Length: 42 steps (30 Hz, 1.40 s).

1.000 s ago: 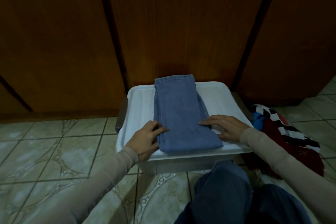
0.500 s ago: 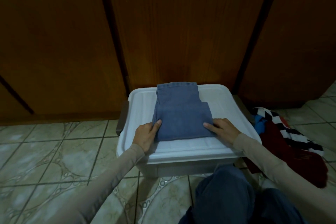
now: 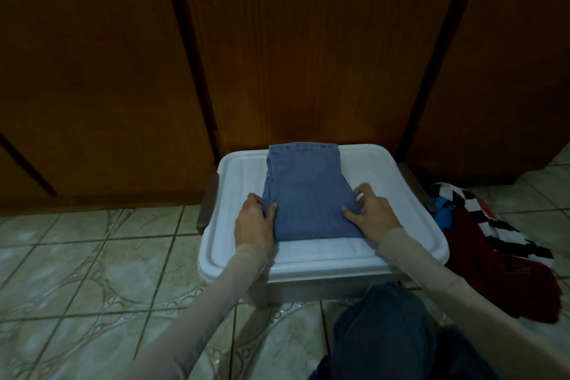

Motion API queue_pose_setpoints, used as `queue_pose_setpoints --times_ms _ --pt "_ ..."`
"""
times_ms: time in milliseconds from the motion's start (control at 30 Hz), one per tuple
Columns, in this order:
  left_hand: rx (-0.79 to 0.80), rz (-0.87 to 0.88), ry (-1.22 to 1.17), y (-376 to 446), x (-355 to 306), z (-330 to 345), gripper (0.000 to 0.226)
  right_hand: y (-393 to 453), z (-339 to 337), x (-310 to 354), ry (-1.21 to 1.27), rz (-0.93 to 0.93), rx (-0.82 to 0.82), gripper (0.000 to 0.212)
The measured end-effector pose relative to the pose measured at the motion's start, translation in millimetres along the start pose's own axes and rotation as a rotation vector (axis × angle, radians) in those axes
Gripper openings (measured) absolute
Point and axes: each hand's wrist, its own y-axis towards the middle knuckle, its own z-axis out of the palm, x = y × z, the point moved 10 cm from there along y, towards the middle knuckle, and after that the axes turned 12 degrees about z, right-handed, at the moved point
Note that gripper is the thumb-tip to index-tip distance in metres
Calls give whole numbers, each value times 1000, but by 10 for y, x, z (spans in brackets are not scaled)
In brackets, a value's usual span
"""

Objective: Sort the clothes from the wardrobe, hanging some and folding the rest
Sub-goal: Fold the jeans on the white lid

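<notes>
Now one folded blue garment [image 3: 308, 194] (denim, by the look) lies on the lid of one white plastic bin [image 3: 401, 194] on the tiled floor [image 3: 92, 256], before three brown wardrobe doors [image 3: 293, 55]. Two hands flank it: the left hand [image 3: 254, 222] grips its left edge, thumb on top; the right hand [image 3: 374, 213] holds its right edge, fingers [image 3: 359, 194] curled under. One pile of clothes [image 3: 493, 241] lies right of the bin.

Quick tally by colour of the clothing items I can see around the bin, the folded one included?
Blue: 2, the folded jeans on the white bin lid and a bright blue garment in the floor pile.
Dark red: 1, a dark red garment.
Black and white: 1, a zigzag-striped garment.
Total: 4 visible; the pile may hide more.
</notes>
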Motion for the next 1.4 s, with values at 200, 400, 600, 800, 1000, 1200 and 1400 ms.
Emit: queue_pose_setpoints --times_ms 200,400,600,800,1000,1200,1400 --pt "-123 36 140 -198 -79 -374 37 -138 -126 414 -177 -225 -182 45" --pt "-42 -65 -94 -429 -48 -211 41 -109 300 464 -441 -271 -46 55" --pt "-134 -167 -331 -488 -154 -152 43 -164 226 573 -376 -272 -121 57" --pt "-158 -246 -28 -620 -100 -120 44 -166 150 593 -397 -254 -171 52" --pt "-138 -185 -172 -494 -194 -107 18 -156 128 621 -419 -252 -173 46" --pt "-180 -106 -408 -398 -171 -161 12 -141 10 752 -405 -292 -216 43" --pt "-85 -120 -457 -389 -112 -89 13 -113 160 679 -422 -287 -197 44"
